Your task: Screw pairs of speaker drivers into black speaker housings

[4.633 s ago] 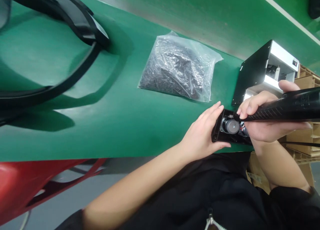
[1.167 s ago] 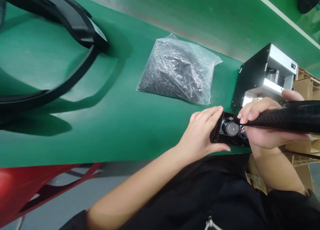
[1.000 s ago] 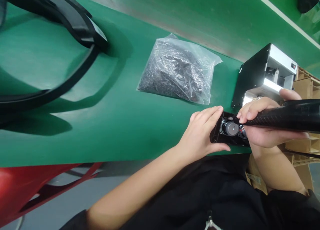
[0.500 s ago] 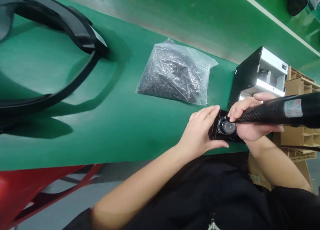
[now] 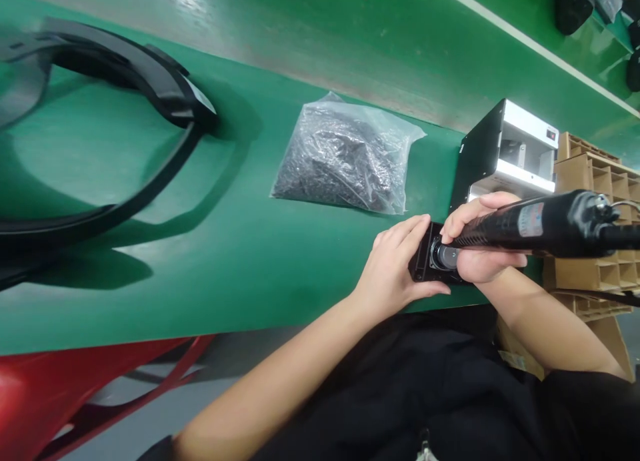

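My left hand grips the left end of a black rectangular housing on the green table, fingers along its far side and thumb along its near side. Set in the housing is a round speaker driver with a grey magnet. My right hand is wrapped round a black electric screwdriver, which lies almost level in view and points toward the housing by the driver. The screwdriver's tip is hidden behind my fingers and the tool's body. Part of the housing's right end is covered by my right hand.
A clear bag of small dark parts lies beyond my hands. Behind my right hand stands a black and silver machine, with divided cardboard boxes beside it. A large black curved frame occupies the left. A red chair stands below the table edge.
The view has shifted slightly, so the machine and bag sit a little differently. The screwdriver's rear end and cable have come into view as the tool swung a little. Both hands keep their holds.
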The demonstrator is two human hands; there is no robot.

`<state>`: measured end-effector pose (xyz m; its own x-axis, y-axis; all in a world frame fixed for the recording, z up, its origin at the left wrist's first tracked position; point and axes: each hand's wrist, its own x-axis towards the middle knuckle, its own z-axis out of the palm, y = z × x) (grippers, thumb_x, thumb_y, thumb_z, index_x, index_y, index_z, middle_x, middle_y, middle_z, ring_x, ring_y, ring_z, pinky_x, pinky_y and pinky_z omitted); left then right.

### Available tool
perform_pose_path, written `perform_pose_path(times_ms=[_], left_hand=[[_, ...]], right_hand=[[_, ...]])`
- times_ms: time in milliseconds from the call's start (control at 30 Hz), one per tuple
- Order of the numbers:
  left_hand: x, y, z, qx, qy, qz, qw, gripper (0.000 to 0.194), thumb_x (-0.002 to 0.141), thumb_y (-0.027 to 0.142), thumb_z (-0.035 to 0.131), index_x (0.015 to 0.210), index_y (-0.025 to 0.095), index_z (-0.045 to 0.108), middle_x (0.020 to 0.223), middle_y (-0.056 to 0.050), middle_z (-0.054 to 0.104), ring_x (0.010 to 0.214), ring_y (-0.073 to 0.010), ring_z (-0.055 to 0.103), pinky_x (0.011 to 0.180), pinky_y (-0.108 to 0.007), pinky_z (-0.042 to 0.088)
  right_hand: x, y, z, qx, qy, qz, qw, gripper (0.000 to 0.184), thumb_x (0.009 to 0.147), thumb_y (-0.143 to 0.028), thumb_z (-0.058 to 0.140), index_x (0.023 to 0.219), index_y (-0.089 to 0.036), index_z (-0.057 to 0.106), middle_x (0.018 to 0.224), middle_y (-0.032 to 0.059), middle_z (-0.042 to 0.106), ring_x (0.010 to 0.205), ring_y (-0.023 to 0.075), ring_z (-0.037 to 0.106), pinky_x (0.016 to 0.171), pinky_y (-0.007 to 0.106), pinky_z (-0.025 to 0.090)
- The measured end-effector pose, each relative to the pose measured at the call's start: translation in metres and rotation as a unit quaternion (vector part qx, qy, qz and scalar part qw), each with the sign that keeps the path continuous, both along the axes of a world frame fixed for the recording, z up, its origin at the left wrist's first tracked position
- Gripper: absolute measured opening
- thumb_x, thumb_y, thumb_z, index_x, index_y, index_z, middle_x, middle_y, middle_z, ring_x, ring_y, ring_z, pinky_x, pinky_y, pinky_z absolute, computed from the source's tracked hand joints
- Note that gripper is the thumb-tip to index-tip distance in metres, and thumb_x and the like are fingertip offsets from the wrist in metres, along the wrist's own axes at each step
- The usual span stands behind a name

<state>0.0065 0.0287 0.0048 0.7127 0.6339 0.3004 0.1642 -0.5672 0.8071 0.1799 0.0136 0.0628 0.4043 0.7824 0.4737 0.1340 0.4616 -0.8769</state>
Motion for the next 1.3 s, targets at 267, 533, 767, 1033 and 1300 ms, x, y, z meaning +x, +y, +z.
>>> perform_pose_path(times_ms=[267, 533, 767, 1033, 1300], left_hand=[[-0.006, 0.004, -0.002, 0.005, 0.037, 0.000, 0.999, 0.121, 0.085, 0.086, 0.076, 0.178, 0.028, 0.025, 0.169, -0.023, 0.054, 0.154, -0.0440, 0.056, 0.124, -0.058, 0.049], [-0.008, 0.006, -0.006, 0.027, 0.025, 0.019, 0.999, 0.117, 0.087, 0.088, 0.071, 0.179, 0.034, 0.024, 0.167, -0.021, 0.057, 0.150, -0.0446, 0.060, 0.120, -0.059, 0.053], [-0.008, 0.006, -0.005, 0.032, 0.031, 0.025, 0.999, 0.119, 0.085, 0.090, 0.070, 0.179, 0.035, 0.023, 0.165, -0.021, 0.059, 0.149, -0.0452, 0.061, 0.119, -0.061, 0.054], [-0.009, 0.006, -0.003, 0.015, 0.036, 0.014, 0.999, 0.121, 0.084, 0.089, 0.073, 0.179, 0.036, 0.021, 0.167, -0.021, 0.057, 0.152, -0.0453, 0.058, 0.121, -0.061, 0.053], [-0.006, 0.003, -0.003, 0.016, 0.047, -0.004, 0.999, 0.138, 0.076, 0.084, 0.086, 0.181, 0.030, 0.015, 0.172, -0.024, 0.051, 0.156, -0.0476, 0.053, 0.125, -0.061, 0.048]], right_hand=[[0.030, -0.021, 0.087, 0.100, 0.005, -0.032, 0.994, 0.068, 0.096, -0.090, 0.048, 0.123, -0.032, 0.070, 0.069, -0.0037, 0.070, 0.043, 0.0161, 0.061, 0.043, 0.032, 0.056], [0.074, 0.000, 0.095, 0.126, -0.021, -0.186, 0.974, 0.065, 0.101, -0.085, 0.039, 0.115, -0.027, 0.065, 0.054, -0.0088, 0.059, 0.031, 0.0132, 0.045, 0.031, 0.026, 0.041], [0.075, 0.005, 0.087, 0.099, -0.009, -0.154, 0.983, 0.063, 0.091, -0.090, 0.056, 0.104, -0.029, 0.066, 0.052, -0.0089, 0.058, 0.031, 0.0149, 0.048, 0.028, 0.029, 0.036], [0.077, 0.002, 0.085, 0.067, 0.014, -0.145, 0.987, 0.070, 0.086, -0.090, 0.064, 0.123, -0.030, 0.072, 0.058, -0.0064, 0.062, 0.035, 0.0156, 0.050, 0.031, 0.031, 0.039], [0.050, -0.029, 0.117, 0.039, 0.067, -0.137, 0.988, 0.067, 0.088, -0.088, 0.064, 0.119, -0.030, 0.078, 0.057, -0.0066, 0.063, 0.034, 0.0144, 0.049, 0.033, 0.030, 0.046]])
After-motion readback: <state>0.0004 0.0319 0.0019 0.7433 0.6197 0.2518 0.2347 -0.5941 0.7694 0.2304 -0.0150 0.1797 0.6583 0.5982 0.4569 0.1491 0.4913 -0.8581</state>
